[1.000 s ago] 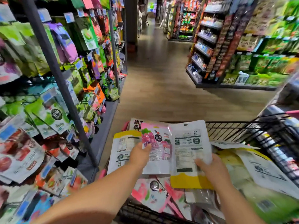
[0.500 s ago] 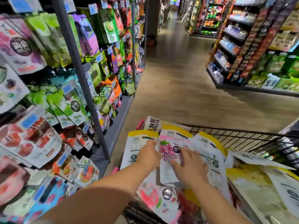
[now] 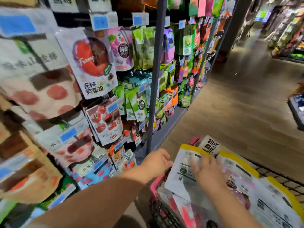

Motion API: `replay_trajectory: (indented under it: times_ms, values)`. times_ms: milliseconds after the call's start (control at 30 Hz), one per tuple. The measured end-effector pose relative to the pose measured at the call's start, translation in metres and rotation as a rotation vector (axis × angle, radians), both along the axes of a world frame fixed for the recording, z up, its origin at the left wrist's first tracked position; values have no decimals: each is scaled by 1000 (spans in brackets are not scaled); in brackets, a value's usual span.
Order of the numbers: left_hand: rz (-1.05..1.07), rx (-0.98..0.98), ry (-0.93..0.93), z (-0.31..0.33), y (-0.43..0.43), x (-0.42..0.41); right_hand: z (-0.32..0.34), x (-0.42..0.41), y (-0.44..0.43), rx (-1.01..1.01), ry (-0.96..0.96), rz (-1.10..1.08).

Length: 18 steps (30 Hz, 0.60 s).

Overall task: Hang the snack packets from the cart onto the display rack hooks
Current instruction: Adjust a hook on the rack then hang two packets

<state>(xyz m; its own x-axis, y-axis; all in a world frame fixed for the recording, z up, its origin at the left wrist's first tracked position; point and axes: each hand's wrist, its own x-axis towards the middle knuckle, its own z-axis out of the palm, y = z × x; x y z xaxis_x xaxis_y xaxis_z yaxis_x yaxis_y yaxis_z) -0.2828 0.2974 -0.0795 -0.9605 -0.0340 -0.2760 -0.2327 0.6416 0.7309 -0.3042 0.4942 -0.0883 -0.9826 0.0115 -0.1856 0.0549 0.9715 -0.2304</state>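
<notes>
Head view: The cart (image 3: 280, 179) stands at lower right, its wire basket filled with loose snack packets lying flat. The top one is a yellow-topped packet (image 3: 181, 163), printed back up. Its long axis runs away from the person, with the yellow header at the far end.

The left hand (image 3: 157, 162) is at the packet's left edge, nearest the rack. Its fingers are curled over that edge and appear to pinch it, though motion blur hides the exact contact. The right hand (image 3: 209, 174) lies flat on the packet face with fingers straight and spread, pressing down and gripping nothing.

The display rack (image 3: 155, 79) rises to the left of the cart, just beside it, and is crowded with hung packets. The left hand is the nearer one to it.

The hanging end points forward, not toward the rack. The packet therefore probably needs lifting and turning leftward, header up, before it meets a hook. No free hook can be made out.
</notes>
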Motion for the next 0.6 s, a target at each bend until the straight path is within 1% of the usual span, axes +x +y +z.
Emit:
replay_trajectory:
  times_ms: [167,233,333,400,467,500,567,600]
  values:
    - [243,40,61,16,-69,43,22,-4,-98,-68,99,344]
    - [345,37,111,26,-99,68,34,5,-139,-103,94,453]
    - [497,52,151,42,-143,114,52,30,-202,-126,119,619]
    - [643,101,217,54,-177,158,68,61,-251,-164,153,758]
    - [803,97,278,66,-208,208,89,100,-294,-228,174,883]
    - [873,87,284,73,-220,234,100,120,-315,-278,191,937]
    - [998,-66,320,82,-246,287,123,163,-352,-389,217,1021]
    - [1065,-105,354,85,-256,312,132,183,-369,-429,230,1060]
